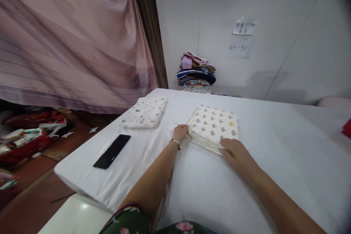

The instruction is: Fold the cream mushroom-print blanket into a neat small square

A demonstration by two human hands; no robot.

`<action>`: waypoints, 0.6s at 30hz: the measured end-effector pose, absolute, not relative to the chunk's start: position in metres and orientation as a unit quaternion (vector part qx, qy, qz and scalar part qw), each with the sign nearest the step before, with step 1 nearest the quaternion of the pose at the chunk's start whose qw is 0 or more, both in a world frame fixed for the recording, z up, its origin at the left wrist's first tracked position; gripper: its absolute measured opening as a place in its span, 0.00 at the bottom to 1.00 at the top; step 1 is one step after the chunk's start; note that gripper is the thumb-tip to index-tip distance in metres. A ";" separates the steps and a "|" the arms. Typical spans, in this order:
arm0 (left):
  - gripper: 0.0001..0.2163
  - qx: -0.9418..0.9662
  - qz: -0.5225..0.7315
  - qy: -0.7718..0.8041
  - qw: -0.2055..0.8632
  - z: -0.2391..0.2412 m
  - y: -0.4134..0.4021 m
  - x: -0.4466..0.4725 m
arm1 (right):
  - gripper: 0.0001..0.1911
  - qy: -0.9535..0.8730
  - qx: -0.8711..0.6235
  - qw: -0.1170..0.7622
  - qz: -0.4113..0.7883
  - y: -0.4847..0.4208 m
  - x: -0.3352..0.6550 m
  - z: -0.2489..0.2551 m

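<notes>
A thick folded cloth point(214, 122), white with grey tree-like shapes and a few yellow and blue ones, lies on the white-covered table point(274, 161). Many layers show along its front edge. My left hand point(180, 132), with a bracelet at the wrist, pinches its left front corner. At the front right, my right hand point(236, 153) has its fingers on top of the cloth and its thumb against the layered edge. A second folded cloth point(146, 112), white with small scattered prints, lies farther left, apart from both hands.
A black phone-like slab point(112, 151) lies near the table's left edge. Piled folded fabrics point(196, 73) stand by the wall behind. A pink curtain point(82, 36) hangs at the left, above a cluttered floor with a red container point(27, 148). Something red point(347, 128) shows at the far right.
</notes>
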State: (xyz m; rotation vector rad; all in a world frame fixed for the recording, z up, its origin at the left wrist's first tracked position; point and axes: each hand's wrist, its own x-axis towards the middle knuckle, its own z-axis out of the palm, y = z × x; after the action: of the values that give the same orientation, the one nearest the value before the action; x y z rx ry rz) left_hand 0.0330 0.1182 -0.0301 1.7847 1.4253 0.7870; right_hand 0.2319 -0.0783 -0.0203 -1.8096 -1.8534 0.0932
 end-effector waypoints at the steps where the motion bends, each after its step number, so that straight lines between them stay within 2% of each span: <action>1: 0.12 0.697 0.305 0.551 0.343 -0.030 0.117 0.032 | 0.16 -0.686 -0.673 0.274 0.037 -0.078 0.232 -0.021; 9: 0.11 0.760 0.291 0.518 0.265 -0.030 0.110 0.027 | 0.16 -0.677 -0.673 0.293 0.053 -0.080 0.233 -0.019; 18: 0.06 0.760 0.248 0.531 0.281 -0.026 0.106 0.024 | 0.15 -0.684 -0.673 0.278 0.049 -0.079 0.232 -0.016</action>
State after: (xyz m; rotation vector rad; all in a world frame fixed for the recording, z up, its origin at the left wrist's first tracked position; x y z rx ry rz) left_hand 0.0239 0.1061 -0.0265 2.0368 1.4234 0.6650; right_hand 0.2316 -0.0793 -0.0160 -1.8066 -1.8351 0.1317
